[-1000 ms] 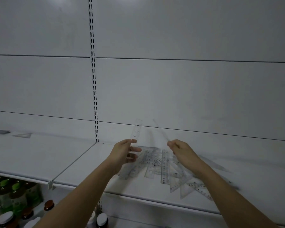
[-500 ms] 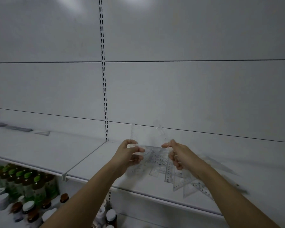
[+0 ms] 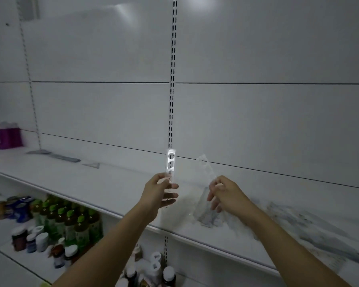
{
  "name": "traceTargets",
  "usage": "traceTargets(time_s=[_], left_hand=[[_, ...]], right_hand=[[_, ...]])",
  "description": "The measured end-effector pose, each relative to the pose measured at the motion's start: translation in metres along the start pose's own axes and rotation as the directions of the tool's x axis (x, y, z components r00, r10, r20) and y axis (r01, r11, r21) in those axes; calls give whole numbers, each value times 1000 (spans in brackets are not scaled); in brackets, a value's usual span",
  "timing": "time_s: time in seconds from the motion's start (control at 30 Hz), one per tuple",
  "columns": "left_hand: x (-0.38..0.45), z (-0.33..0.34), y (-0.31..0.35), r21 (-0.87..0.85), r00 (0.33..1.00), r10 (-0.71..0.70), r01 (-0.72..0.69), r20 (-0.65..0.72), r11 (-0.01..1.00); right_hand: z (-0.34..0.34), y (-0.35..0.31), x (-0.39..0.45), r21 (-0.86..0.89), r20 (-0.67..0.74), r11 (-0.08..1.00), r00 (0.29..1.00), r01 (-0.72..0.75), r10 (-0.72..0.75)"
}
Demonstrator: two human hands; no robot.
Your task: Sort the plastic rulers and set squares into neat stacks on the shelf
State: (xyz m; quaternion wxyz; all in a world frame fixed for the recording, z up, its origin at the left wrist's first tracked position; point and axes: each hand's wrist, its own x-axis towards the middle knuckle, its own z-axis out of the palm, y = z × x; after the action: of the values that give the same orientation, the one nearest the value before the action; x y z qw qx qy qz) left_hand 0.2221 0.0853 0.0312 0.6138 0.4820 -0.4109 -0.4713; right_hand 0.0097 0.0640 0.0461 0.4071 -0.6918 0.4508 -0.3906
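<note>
Pinching a clear plastic ruler (image 3: 170, 165) between thumb and curled fingers, the left hand (image 3: 159, 193) held it upright above the shelf (image 3: 104, 189), its upper end catching the light in front of the slotted upright (image 3: 173, 79) of the back wall. The right hand (image 3: 226, 195) had its grip closed on a second clear ruler (image 3: 205, 168), thumb and fingers curled round it, the piece tilted up and to the left; motion blur hid the markings. Both hands were raised, near each other but apart. Below and to the right of the right hand a loose pile of clear rulers and set squares (image 3: 298, 220) lay spread on the white shelf, blurred. Far along the shelf to the left lay a few flat pieces (image 3: 59, 157) and one small set square (image 3: 91, 165), well apart from the pile, with purple containers (image 3: 5, 135) beyond them. On the lower shelf stood green-capped bottles (image 3: 66, 222) and white-lidded jars (image 3: 35, 239). The wall panels were plain pale grey
</note>
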Motion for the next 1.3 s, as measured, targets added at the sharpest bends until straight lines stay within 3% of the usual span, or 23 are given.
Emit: traceTargets(time_s=[0.2, 0.3, 0.4, 0.53, 0.6, 0.67, 0.7, 0.77, 0.83, 0.9, 1.0, 1.13, 1.2, 1.3], left_hand=[[8, -108, 9, 403, 999, 45, -38, -9, 914], [7, -162, 16, 478, 999, 47, -41, 0, 878], [4, -198, 24, 446, 1000, -21, 13, 14, 895], [6, -242, 36, 309, 981, -109, 55, 160, 950], [14, -269, 41, 326, 985, -105, 55, 139, 944], [27, -297, 49, 392, 992, -69, 23, 102, 920], [34, -310, 55, 434, 994, -43, -5, 100, 901], [51, -333, 65, 512, 991, 7, -74, 132, 856], [69, -350, 74, 574, 977, 34, -151, 209, 805], [92, -364, 78, 644, 958, 45, -224, 282, 732], [128, -385, 77, 761, 953, 69, -279, 296, 586], [176, -436, 75, 917, 973, 149, -218, 176, 334], [200, -470, 81, 943, 986, 150, -120, 75, 312], [232, -512, 90, 937, 983, 183, -40, -25, 346]], right_hand=[[94, -31, 22, 213, -64, 977, 998, -14, 28], [154, -53, 39, 289, -111, 953, 986, -90, 127], [219, -73, 53, 161, -94, 983, 990, -87, 103], [291, -97, 69, -21, -29, 1000, 1000, 3, -3], [312, -104, 79, -189, 9, 981, 999, 40, -39], [320, -110, 94, -542, -24, 820, 972, 184, -235], [319, -111, 103, -704, -28, 661, 920, 260, -391], [318, -111, 126, -865, 135, 315, 784, 392, -607], [324, -105, 151, -868, 334, 111, 736, 483, -589], [338, -102, 175, -841, 444, 45, 734, 540, -513], [364, -102, 207, -787, 509, 115, 744, 606, -434], [401, -100, 251, -766, 503, 362, 846, 532, -180], [415, -93, 279, -719, 463, 531, 879, 449, -117], [427, -84, 321, -683, 361, 647, 927, 340, -107]])
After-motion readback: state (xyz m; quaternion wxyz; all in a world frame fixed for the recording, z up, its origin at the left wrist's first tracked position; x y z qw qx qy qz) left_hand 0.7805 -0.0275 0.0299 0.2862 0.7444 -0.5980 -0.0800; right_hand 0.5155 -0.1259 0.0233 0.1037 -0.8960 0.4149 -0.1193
